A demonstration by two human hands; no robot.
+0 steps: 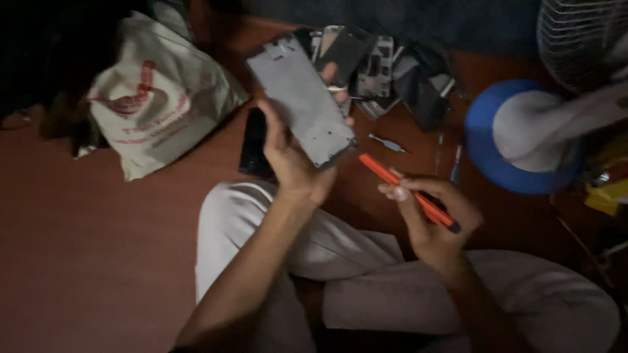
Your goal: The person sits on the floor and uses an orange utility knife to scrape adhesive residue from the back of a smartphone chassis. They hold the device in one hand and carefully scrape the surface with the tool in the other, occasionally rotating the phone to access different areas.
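My left hand holds a grey phone frame panel up by its lower edge, tilted, with my fingers curled round its right side. My right hand grips an orange screwdriver with a dark end; its tip points up-left toward the panel's lower corner without touching it. A black phone lies flat on the reddish-brown floor just left of my left hand. My legs in light trousers are crossed beneath both hands.
A white printed bag lies at the left. A heap of dismantled phone parts sits behind the panel. Small metal tools lie on the floor. A fan with a blue-and-white base stands at the right.
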